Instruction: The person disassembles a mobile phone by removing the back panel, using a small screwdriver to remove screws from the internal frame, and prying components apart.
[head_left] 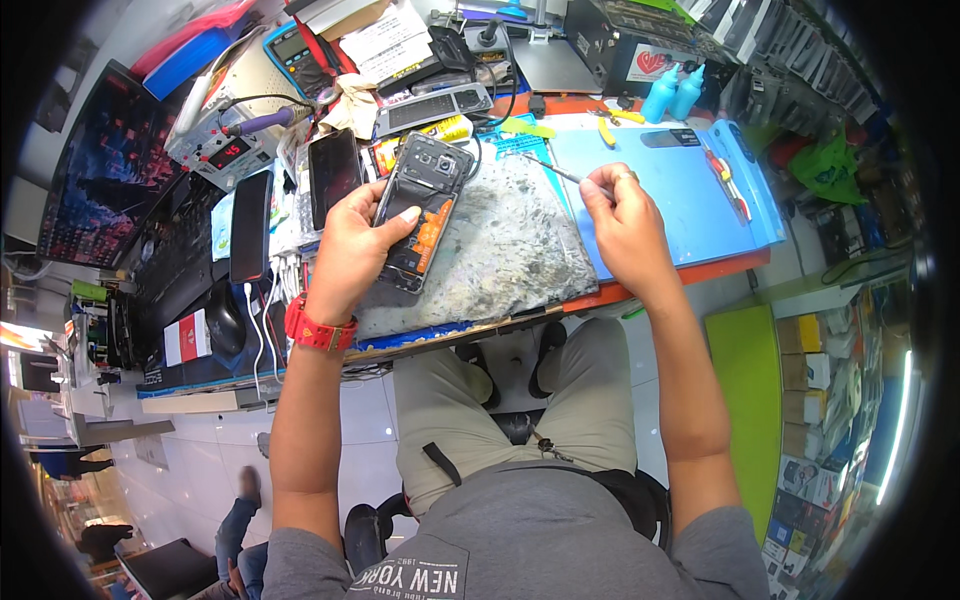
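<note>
My left hand point(370, 230) grips an opened phone point(425, 180) with its back off, showing dark internals and an orange-and-black part, held over a worn grey work pad point(520, 260). My right hand point(620, 210) is closed on a thin metal tool point(560, 170), whose tip points left, toward the area just right of the phone. A blue silicone mat point(690, 220) lies beside the pad, with a red-and-yellow hand tool point(728, 185) on it.
Two dark phones point(336, 178) point(250, 225), a power supply point(210, 150) and a soldering iron point(262, 124) are at the left, near a monitor point(100, 170). Yellow pliers point(606, 130) and blue bottles point(660, 95) stand or lie behind. Another person's leg point(235, 525) is at lower left.
</note>
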